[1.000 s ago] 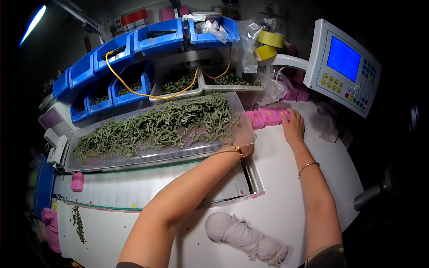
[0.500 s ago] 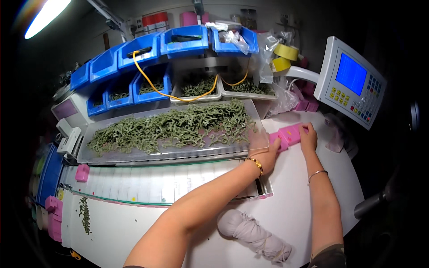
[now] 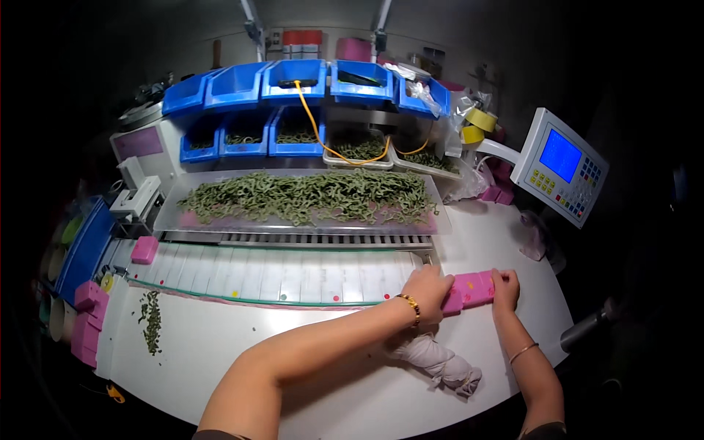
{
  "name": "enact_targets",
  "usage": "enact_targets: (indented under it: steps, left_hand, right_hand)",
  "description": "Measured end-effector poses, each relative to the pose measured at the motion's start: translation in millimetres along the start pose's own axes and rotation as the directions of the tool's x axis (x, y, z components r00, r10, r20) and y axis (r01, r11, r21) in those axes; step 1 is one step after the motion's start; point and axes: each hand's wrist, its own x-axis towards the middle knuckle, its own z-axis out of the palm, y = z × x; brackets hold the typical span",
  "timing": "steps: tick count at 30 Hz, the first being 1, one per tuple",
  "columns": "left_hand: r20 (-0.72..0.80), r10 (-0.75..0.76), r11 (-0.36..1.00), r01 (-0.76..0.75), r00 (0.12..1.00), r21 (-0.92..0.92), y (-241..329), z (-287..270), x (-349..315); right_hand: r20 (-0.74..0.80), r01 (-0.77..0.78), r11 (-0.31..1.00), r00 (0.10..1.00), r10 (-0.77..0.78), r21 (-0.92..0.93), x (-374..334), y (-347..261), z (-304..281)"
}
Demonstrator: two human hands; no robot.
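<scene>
A short row of pink blocks (image 3: pixel 471 288) with small red and yellow marks sits low over the right part of the white table, pressed between both hands. My left hand (image 3: pixel 427 293), with a beaded bracelet at the wrist, is closed on the row's left end. At the right end, the fingers of my right hand (image 3: pixel 506 288) curl round the last block. A grey wrapped cloth bundle (image 3: pixel 438 361) lies just below my left hand, partly behind the forearm. Left of my left hand runs a long panel (image 3: pixel 249 271) of pale strips with a green front edge.
Behind the panel is a clear tray (image 3: pixel 308 229) heaped with small green loop-shaped pieces. Blue bins (image 3: pixel 235 84) stand in two rows behind. A control box with a blue screen (image 3: pixel 561 165) stands at right. A single pink block (image 3: pixel 144 250) and green crumbs (image 3: pixel 151 323) lie at left.
Both hands have brought the pink blocks nearer to me, away from the clear tray's right end. The view has shifted too. Both hands keep their hold.
</scene>
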Motion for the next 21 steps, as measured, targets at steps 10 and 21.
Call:
enact_targets:
  steps: [10,21]
  left_hand:
    - [0.115,-0.078,0.993,0.067,0.990,0.096,-45.8,-119.4,-105.4]
    - [0.134,-0.303,0.944,0.278,0.944,0.178,-76.3,-199.7,-245.8]
  right_hand:
    - [0.615,-0.226,0.961,0.785,0.082,0.160,-87.7,-94.6,24.5]
    - [0.952,0.424,0.890,0.168,-0.257,0.165,-199.0,-211.6,69.0]
